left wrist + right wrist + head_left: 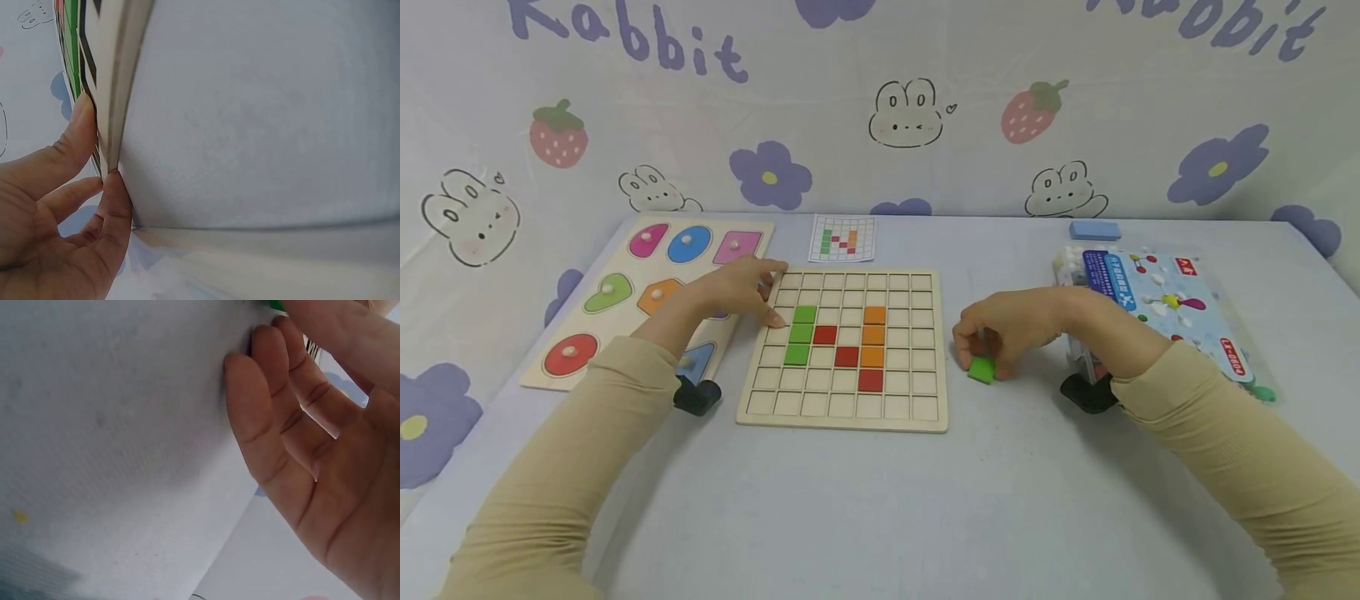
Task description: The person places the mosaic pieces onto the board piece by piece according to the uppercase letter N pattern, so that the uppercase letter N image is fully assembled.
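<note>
A wooden grid board (842, 422) lies mid-table with green, red and orange square tiles in its cells. The left hand (741, 287) rests at the board's far left corner, thumb and forefinger spread along the edge. In the left wrist view, the left hand's thumb (80, 122) touches the board's edge (119, 94). Just right of the board, the right hand (1018, 325) pinches a loose green square tile (981, 369) at the table surface. Only a sliver of that green tile (277, 305) shows past the right hand (325, 425) in the right wrist view.
Behind the board lies a small pattern card (842, 239) with a coloured grid. A wooden shape puzzle (625, 267) with knobbed pieces is at the left, partly under the left forearm. To the right are a clear box (1187, 308) with a printed label and a blue block (1094, 231).
</note>
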`<action>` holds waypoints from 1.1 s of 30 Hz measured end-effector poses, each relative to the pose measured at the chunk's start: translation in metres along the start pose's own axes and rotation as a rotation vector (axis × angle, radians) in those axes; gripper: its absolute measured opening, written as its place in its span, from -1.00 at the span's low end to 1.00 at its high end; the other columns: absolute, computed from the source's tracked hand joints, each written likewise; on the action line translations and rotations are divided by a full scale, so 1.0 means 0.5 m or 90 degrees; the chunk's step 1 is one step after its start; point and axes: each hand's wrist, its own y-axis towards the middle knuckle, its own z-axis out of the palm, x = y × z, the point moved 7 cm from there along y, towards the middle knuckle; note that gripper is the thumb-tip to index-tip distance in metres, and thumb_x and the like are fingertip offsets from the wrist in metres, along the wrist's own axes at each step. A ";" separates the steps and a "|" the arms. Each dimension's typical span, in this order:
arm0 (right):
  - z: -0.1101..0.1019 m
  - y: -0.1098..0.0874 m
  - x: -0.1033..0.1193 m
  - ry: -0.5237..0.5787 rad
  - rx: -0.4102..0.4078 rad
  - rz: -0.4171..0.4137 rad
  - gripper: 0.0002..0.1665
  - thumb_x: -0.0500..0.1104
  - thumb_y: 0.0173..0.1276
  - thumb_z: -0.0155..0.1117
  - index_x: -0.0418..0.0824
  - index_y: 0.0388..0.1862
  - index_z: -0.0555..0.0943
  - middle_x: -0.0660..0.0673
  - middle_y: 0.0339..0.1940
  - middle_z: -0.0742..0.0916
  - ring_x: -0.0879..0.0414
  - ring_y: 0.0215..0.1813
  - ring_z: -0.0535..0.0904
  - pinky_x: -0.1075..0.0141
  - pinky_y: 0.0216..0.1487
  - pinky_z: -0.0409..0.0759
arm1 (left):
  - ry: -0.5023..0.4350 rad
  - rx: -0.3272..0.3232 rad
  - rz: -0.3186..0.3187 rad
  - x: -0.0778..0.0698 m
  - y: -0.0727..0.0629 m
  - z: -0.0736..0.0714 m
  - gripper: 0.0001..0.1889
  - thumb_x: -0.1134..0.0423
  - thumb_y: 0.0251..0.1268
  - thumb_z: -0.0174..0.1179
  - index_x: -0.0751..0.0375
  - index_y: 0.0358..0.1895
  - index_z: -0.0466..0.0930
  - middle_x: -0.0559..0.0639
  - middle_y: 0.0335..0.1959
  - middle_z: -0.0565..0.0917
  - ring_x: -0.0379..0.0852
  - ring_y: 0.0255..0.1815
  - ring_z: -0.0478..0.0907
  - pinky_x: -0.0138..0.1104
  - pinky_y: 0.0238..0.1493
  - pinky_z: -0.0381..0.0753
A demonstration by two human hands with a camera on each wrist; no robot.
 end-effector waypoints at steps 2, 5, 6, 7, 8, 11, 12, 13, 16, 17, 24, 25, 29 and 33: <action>-0.003 0.001 0.003 -0.004 -0.005 -0.005 -0.61 -0.39 0.11 0.44 0.03 -0.19 0.58 0.03 -0.16 0.61 0.08 -0.05 0.51 0.26 -0.01 0.49 | 0.001 0.000 -0.001 0.001 0.000 0.000 -0.03 0.25 0.11 0.45 0.27 0.55 0.07 0.39 0.34 0.40 0.16 0.16 0.41 0.04 0.29 0.44; -0.011 0.003 0.009 -0.004 -0.023 -0.011 -0.61 -0.38 0.13 0.43 0.03 -0.17 0.57 0.03 -0.19 0.63 0.09 -0.05 0.51 0.25 0.00 0.49 | 0.001 -0.002 -0.003 0.002 0.003 0.001 -0.04 0.25 0.12 0.44 0.26 0.55 0.07 0.38 0.34 0.40 0.15 0.15 0.41 0.03 0.29 0.44; -0.015 0.003 0.011 -0.003 -0.031 -0.016 -0.61 -0.38 0.13 0.43 0.02 -0.17 0.57 0.03 -0.21 0.63 0.10 -0.06 0.52 0.26 0.01 0.50 | 0.000 -0.002 -0.003 0.003 0.004 0.001 -0.05 0.25 0.12 0.44 0.26 0.55 0.08 0.37 0.34 0.40 0.14 0.15 0.41 0.03 0.29 0.44; -0.018 0.004 0.015 -0.001 -0.038 -0.021 -0.61 -0.38 0.13 0.43 0.01 -0.17 0.57 0.02 -0.24 0.63 0.10 -0.08 0.52 0.26 -0.01 0.50 | 0.001 -0.003 -0.003 0.003 0.004 0.001 -0.05 0.25 0.12 0.44 0.26 0.55 0.08 0.37 0.34 0.40 0.14 0.15 0.41 0.02 0.28 0.44; -0.021 0.004 0.018 0.001 -0.045 -0.028 -0.61 -0.39 0.12 0.42 0.00 -0.17 0.57 0.02 -0.26 0.63 0.11 -0.11 0.52 0.26 -0.02 0.51 | 0.000 -0.002 -0.003 0.003 0.004 0.001 -0.04 0.25 0.12 0.44 0.26 0.55 0.08 0.37 0.34 0.40 0.14 0.15 0.41 0.03 0.28 0.44; -0.026 0.008 0.032 0.017 -0.064 -0.055 -0.62 -0.42 0.10 0.41 -0.04 -0.18 0.60 0.00 -0.31 0.65 0.12 -0.18 0.54 0.28 -0.04 0.54 | -0.003 -0.001 -0.002 0.003 0.004 0.001 -0.04 0.25 0.11 0.44 0.26 0.55 0.07 0.38 0.34 0.39 0.15 0.16 0.41 0.04 0.30 0.43; -0.028 0.010 0.039 0.022 -0.069 -0.065 -0.62 -0.43 0.09 0.41 -0.05 -0.18 0.61 -0.01 -0.32 0.66 0.12 -0.19 0.55 0.28 -0.06 0.55 | -0.004 0.000 -0.001 0.003 0.004 0.001 -0.04 0.25 0.11 0.45 0.25 0.55 0.07 0.38 0.34 0.39 0.15 0.16 0.41 0.04 0.30 0.43; -0.029 0.011 0.045 0.029 -0.075 -0.074 -0.63 -0.43 0.09 0.40 -0.06 -0.18 0.63 -0.01 -0.32 0.67 0.12 -0.20 0.55 0.29 -0.07 0.56 | -0.004 0.000 0.000 0.004 0.004 0.001 -0.03 0.25 0.11 0.45 0.26 0.55 0.07 0.38 0.34 0.39 0.15 0.17 0.41 0.04 0.30 0.43; -0.033 0.017 0.067 0.049 -0.104 -0.107 -0.64 -0.43 0.08 0.42 -0.07 -0.19 0.67 -0.04 -0.32 0.69 0.11 -0.20 0.56 0.27 -0.07 0.59 | -0.006 0.001 0.001 0.004 0.004 0.001 -0.03 0.25 0.11 0.45 0.26 0.55 0.07 0.39 0.34 0.39 0.15 0.16 0.40 0.04 0.30 0.43; -0.036 0.018 0.075 0.055 -0.116 -0.116 -0.64 -0.43 0.08 0.43 -0.06 -0.19 0.68 -0.03 -0.32 0.69 0.11 -0.20 0.56 0.26 -0.06 0.59 | -0.007 0.000 0.001 0.004 0.005 0.001 -0.04 0.25 0.11 0.44 0.26 0.55 0.07 0.38 0.35 0.39 0.15 0.16 0.40 0.03 0.29 0.43; -0.039 0.041 0.123 0.079 -0.183 -0.174 -0.71 -0.36 0.19 0.39 -0.01 -0.17 0.73 0.03 -0.28 0.73 0.10 -0.18 0.58 0.18 0.01 0.61 | -0.009 0.003 -0.002 0.004 0.004 0.002 -0.03 0.25 0.11 0.44 0.25 0.56 0.07 0.39 0.36 0.37 0.16 0.19 0.40 0.05 0.31 0.42; -0.038 0.044 0.129 0.079 -0.192 -0.178 -0.73 -0.34 0.22 0.38 -0.01 -0.17 0.73 0.03 -0.28 0.73 0.11 -0.18 0.58 0.19 0.01 0.61 | -0.011 0.003 -0.002 0.005 0.004 0.002 -0.03 0.25 0.11 0.44 0.25 0.56 0.06 0.39 0.37 0.36 0.16 0.20 0.40 0.05 0.32 0.42; -0.038 0.059 0.149 0.085 -0.222 -0.186 -0.79 -0.30 0.30 0.33 -0.05 -0.15 0.73 0.03 -0.30 0.74 0.12 -0.19 0.59 0.21 0.02 0.60 | -0.009 0.003 -0.004 0.004 0.004 0.001 -0.03 0.25 0.11 0.44 0.24 0.56 0.06 0.38 0.38 0.35 0.17 0.22 0.40 0.06 0.32 0.41; -0.040 0.075 0.169 0.089 -0.241 -0.193 -0.77 -0.31 0.30 0.33 -0.11 -0.08 0.71 0.01 -0.32 0.74 0.15 -0.23 0.62 0.27 -0.02 0.62 | -0.003 0.001 -0.005 0.004 0.004 0.001 -0.04 0.25 0.11 0.44 0.24 0.56 0.07 0.38 0.38 0.37 0.16 0.19 0.41 0.04 0.31 0.42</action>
